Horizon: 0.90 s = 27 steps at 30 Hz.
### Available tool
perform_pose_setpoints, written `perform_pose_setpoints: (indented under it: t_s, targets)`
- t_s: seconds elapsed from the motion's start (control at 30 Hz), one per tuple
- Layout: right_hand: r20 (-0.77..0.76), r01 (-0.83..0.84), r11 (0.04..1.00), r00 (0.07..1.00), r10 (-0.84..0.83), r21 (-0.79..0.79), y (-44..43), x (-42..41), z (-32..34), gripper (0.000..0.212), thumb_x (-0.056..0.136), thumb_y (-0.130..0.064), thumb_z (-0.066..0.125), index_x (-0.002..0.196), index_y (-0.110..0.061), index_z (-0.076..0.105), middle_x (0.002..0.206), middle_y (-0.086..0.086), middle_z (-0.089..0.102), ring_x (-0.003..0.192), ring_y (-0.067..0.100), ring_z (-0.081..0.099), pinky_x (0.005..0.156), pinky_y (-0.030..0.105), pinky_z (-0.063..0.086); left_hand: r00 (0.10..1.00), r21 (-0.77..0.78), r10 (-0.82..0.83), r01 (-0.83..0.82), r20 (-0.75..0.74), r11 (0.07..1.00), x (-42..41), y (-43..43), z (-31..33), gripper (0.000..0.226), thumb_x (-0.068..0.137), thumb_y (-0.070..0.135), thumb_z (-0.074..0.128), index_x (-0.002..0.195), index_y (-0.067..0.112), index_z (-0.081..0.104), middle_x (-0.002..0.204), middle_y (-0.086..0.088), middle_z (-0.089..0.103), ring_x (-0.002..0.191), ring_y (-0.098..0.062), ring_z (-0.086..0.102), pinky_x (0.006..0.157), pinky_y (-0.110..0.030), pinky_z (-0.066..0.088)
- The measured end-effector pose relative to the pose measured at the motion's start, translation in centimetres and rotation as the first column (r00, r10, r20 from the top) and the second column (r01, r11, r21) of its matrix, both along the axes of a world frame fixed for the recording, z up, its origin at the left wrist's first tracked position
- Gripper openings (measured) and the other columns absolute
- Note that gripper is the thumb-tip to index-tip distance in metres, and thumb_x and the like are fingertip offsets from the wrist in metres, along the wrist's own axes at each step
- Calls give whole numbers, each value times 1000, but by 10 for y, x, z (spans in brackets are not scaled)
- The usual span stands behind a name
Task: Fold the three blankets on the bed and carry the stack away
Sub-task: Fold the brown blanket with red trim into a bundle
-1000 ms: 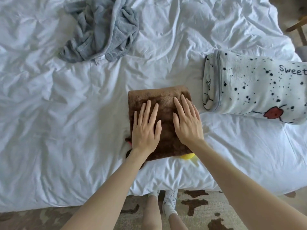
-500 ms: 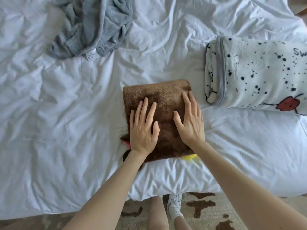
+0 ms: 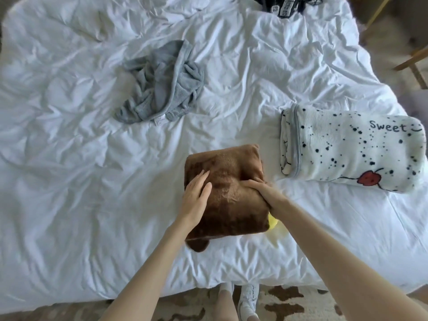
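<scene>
Fleece, by the look of it: the brown blanket [image 3: 225, 193] is a thick, plush folded pad, and I judge it light, soft and floppy, with nothing stiff inside to keep its shape once it leaves the bed [image 3: 81, 158]. In the head view, the only one given, it lies near the bed's near edge, directly under both hands. The left hand [image 3: 195, 200] rests flat and released on its left half, fingers extended, pressing rather than holding. The right hand [image 3: 261, 188] is clenched over the right edge, thumb on top and fingers apparently tucked beneath, though blur there leaves the tuck uncertain. A yellow patch [image 3: 342, 224] peeks out just below that hand.

Such a pad would sag and unfold if pinched at one corner, so the sound hold is a palm under each long side, or one beneath and one on top. Its long axis runs away from the person, tilted slightly left, with the smooth rounded end far from the grip and a loose corner hanging at the near end.

Well beyond the right hand's side lies the spotted white blanket [image 3: 352, 151], already folded, its long axis crosswise. Far past the left hand, the grey blanket [image 3: 162, 84] sits crumpled, not yet folded.
</scene>
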State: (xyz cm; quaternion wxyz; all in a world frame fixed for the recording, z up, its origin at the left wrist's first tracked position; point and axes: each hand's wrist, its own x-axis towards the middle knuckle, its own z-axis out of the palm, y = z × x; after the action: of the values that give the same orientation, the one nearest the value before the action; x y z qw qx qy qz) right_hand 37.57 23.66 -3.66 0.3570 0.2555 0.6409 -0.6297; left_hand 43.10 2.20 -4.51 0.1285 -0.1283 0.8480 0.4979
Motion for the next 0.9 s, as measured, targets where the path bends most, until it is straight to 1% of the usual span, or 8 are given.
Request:
perform_pose_setpoints:
  t_s: [0.1, 0.2, 0.33, 0.4, 0.57, 0.67, 0.8, 0.9]
  targets:
    - [-277, 2, 975, 959, 62, 223, -15, -20, 39, 52, 55, -42, 86, 98, -19, 71, 84, -1, 76, 81, 16, 72, 80, 36, 59, 990, 322, 127, -138, 55, 936, -18, 2, 38, 43, 107, 33, 31, 148, 22, 40, 151, 6, 43, 139, -5, 38, 118, -34, 30]
    - [-567, 54, 868, 776, 274, 494, -28, -41, 86, 48, 57, -47, 79, 93, -21, 61, 85, -7, 69, 84, 16, 65, 71, 34, 51, 974, 496, 197, -228, 115, 838, -40, -1, 75, 37, 107, 36, 22, 132, 33, 50, 119, 22, 67, 111, 10, 58, 88, -10, 47]
    - [-699, 381, 588, 326, 636, 713, -44, -44, 114, 52, 60, -47, 70, 100, -21, 50, 97, -4, 57, 92, 21, 52, 62, 30, 38, 940, 662, 293, -331, 173, 673, -61, -20, 95, 57, 101, 56, 23, 137, 24, 54, 130, 5, 65, 124, -11, 57, 100, -42, 45]
    - [-645, 449, 514, 210, 735, 731, -46, -32, 102, 51, 63, -24, 73, 109, -14, 53, 112, 3, 58, 97, 26, 53, 70, 33, 44, 906, 751, 328, -409, 267, 518, -65, -28, 90, 62, 98, 62, 28, 136, 21, 56, 126, -5, 66, 120, -23, 61, 99, -51, 48]
    - [-317, 168, 276, 313, 896, 946, -41, 49, 31, 68, 56, 3, 74, 122, -6, 60, 127, 15, 59, 99, 31, 64, 68, 37, 53, 786, 534, 261, -584, 561, 611, -38, -19, 43, 60, 92, 68, 36, 117, 23, 67, 116, -7, 72, 106, -29, 69, 91, -49, 53]
    - [-272, -69, 331, 427, 862, 941, -40, 79, 14, 56, 62, 2, 65, 117, -8, 57, 119, 6, 57, 92, 24, 64, 54, 27, 47, 731, 322, 234, -533, 641, 783, -15, -18, 19, 59, 87, 70, 47, 118, 24, 66, 119, -2, 69, 103, -24, 67, 81, -38, 48]
    - [-468, 110, 464, 389, 793, 879, -38, 66, 28, 21, 73, -2, 64, 90, -12, 58, 83, -2, 55, 56, 18, 52, 43, 22, 23, 805, 289, 280, -477, 524, 830, -28, -20, 8, 49, 88, 56, 61, 113, 13, 64, 121, -8, 67, 96, -15, 69, 74, -29, 55]
    - [-620, 303, 549, 504, 601, 779, -29, 31, 39, 12, 83, -6, 59, 91, -14, 56, 84, -3, 57, 66, 20, 54, 47, 25, 29, 843, 275, 308, -454, 441, 848, -55, -14, 8, 72, 81, 51, 73, 126, -2, 55, 125, -16, 64, 111, -27, 64, 99, -43, 51]
